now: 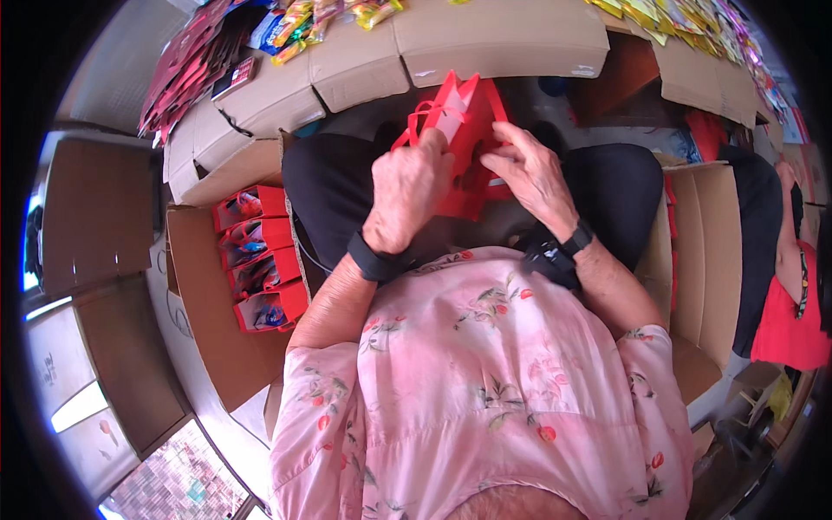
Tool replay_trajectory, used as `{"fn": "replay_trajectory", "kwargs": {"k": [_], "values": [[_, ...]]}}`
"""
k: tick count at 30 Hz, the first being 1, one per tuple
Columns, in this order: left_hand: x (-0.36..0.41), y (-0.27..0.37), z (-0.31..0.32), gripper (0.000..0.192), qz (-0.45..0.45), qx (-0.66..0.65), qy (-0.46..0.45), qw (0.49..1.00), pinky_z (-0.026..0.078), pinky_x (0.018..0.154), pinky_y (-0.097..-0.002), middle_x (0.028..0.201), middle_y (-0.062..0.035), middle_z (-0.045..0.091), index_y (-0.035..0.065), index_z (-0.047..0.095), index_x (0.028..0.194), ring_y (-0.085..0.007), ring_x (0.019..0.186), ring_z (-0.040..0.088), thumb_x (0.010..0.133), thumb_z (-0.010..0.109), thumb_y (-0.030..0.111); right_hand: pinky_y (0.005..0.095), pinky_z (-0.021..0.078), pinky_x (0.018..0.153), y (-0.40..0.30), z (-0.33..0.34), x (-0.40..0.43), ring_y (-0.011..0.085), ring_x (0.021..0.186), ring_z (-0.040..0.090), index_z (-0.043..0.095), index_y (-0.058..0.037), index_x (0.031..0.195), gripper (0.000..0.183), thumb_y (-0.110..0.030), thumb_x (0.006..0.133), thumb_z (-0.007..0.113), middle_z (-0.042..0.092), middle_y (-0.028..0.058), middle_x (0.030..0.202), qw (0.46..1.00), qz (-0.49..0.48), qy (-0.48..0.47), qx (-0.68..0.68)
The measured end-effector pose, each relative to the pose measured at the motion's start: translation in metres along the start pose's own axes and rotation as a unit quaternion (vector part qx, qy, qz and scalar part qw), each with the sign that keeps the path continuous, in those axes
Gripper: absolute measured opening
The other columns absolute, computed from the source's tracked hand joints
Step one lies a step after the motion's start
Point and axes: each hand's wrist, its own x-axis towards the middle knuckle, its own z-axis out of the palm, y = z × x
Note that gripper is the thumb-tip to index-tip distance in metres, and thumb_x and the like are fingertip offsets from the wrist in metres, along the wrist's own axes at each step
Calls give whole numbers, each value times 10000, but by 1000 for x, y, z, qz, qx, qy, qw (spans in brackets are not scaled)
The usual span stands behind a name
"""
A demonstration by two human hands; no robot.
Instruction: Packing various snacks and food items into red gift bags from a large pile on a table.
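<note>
A red gift bag (467,149) with ribbon handles and a pale inside stands between my knees, its mouth spread open. My left hand (416,182) is closed on the bag's near left edge, beside one ribbon handle (422,117). At the bag's right side is my right hand (530,169), its fingers bent against the bag and the lower end of the other ribbon (495,103). Whether these fingers grip or only touch is unclear. What the bag holds is hidden.
At left, a cardboard box (201,312) holds several filled red bags (263,247). Another box (705,247) stands at right. Cardboard-covered table (494,39) ahead bears dark red folded bags (188,71), a calculator (237,77) and wrapped snacks (292,29). Another person (793,305) sits at far right.
</note>
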Motion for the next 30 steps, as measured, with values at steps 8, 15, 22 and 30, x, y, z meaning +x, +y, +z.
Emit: {"fn": "replay_trajectory", "kwargs": {"k": [8,15,22,30], "values": [[-20,25,33,166,142,90,-21,986,487,507,-328,637,-86,583,38,533,892,-229,560,625,760,608,106,418,461,659,7,29,10,313,701,606,549,59,934,317,-190,748,610,619,208,778,983,136,82,92],[-25,16,24,192,55,-116,46,991,516,615,-359,861,-117,604,58,573,928,-289,747,623,772,672,110,401,460,664,20,23,-1,305,703,606,556,43,903,225,-99,729,539,619,207,750,989,119,69,62],[-30,3,26,530,-20,-188,-83,978,492,820,-356,1070,-173,588,22,499,1211,-308,957,607,717,678,98,385,454,652,22,25,4,282,681,598,550,44,904,207,-74,736,525,616,195,740,979,119,101,130],[-35,2,27,647,-90,-242,-124,958,461,885,-341,1143,-190,587,1,433,1307,-264,1031,598,711,668,96,408,444,626,28,29,6,289,623,585,558,27,905,201,-75,734,529,591,186,683,981,126,91,115]]}}
